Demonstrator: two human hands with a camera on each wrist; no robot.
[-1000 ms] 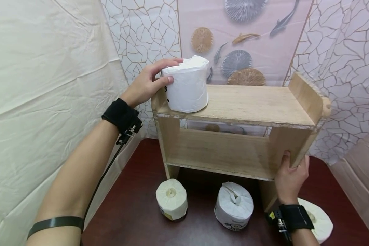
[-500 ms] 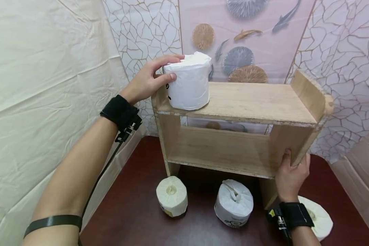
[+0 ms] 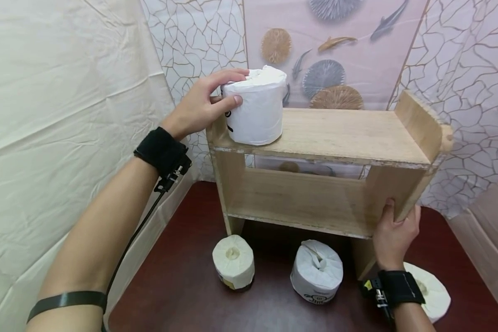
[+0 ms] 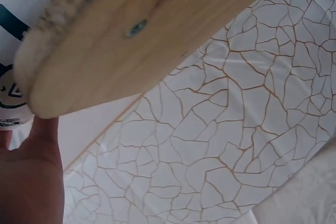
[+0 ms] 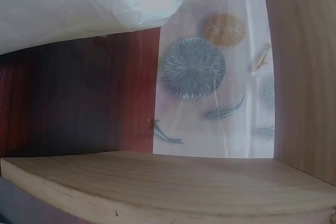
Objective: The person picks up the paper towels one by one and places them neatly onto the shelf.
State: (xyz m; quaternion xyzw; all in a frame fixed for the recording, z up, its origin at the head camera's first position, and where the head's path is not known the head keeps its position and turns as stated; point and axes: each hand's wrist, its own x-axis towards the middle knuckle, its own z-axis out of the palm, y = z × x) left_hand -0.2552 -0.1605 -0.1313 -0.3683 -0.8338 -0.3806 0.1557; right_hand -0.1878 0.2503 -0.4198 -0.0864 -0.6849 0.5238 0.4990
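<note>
A white paper-wrapped toilet roll (image 3: 259,113) stands upright at the left end of the wooden shelf's (image 3: 348,131) top board. My left hand (image 3: 201,103) holds it from the left, fingers over the top edge and thumb across the front. In the left wrist view, the shelf's side panel (image 4: 136,45) covers much of the frame, with the printed roll (image 4: 10,95) behind it. My right hand (image 3: 394,242) grips the shelf's right side panel, thumb on the inner face and fingers around the outside. That hand is out of sight in the right wrist view.
Below the shelf's front, a cream roll (image 3: 233,260) and a white roll (image 3: 317,272) stand on the dark red table (image 3: 178,276). Another cream roll (image 3: 437,299) lies partly behind my right wrist. Patterned cloth (image 3: 195,41) hangs close behind; a plain cloth (image 3: 66,115) borders the left.
The head view has tilted slightly, so everything sits a little higher. My left thumb reaches slightly farther across the roll, whose printed mark shows a bit more. My right hand keeps its grip.
</note>
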